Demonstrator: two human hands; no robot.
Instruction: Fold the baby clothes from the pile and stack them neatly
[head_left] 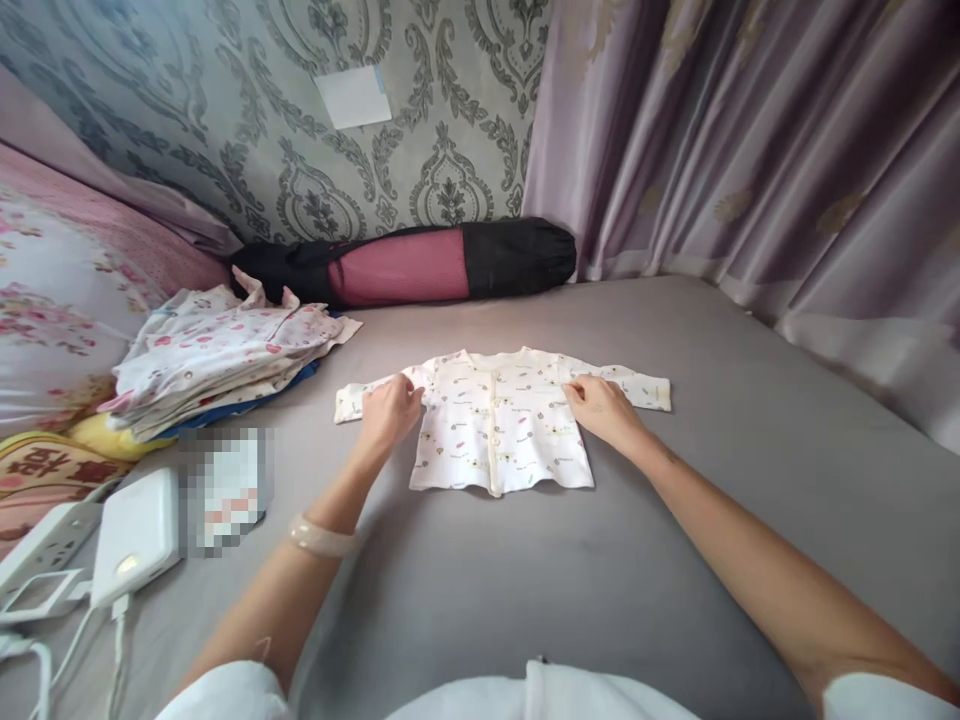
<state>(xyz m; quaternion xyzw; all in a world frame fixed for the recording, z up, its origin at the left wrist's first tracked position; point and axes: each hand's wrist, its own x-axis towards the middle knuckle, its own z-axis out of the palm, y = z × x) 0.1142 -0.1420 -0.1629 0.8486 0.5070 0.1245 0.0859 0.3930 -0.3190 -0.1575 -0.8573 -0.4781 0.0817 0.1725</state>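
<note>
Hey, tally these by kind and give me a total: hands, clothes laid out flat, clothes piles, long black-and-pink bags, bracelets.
Hands: 2, left hand and right hand
Laid-out clothes: 1, the shirt
Clothes piles: 1, the folded pile
Black-and-pink bags: 1, the long bag
Bracelets: 1, the pale bracelet
Total: 6

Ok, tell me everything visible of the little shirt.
The small white shirt looks like soft fabric with tiny scattered prints. It has a round neckline, closed front with cream button strip and two long sleeves. It lies spread flat on the grey sheet, sleeves out sideways, hem nearest the camera. The left hand and right hand touch it near the underarms, seemingly pinching the fabric.
</note>
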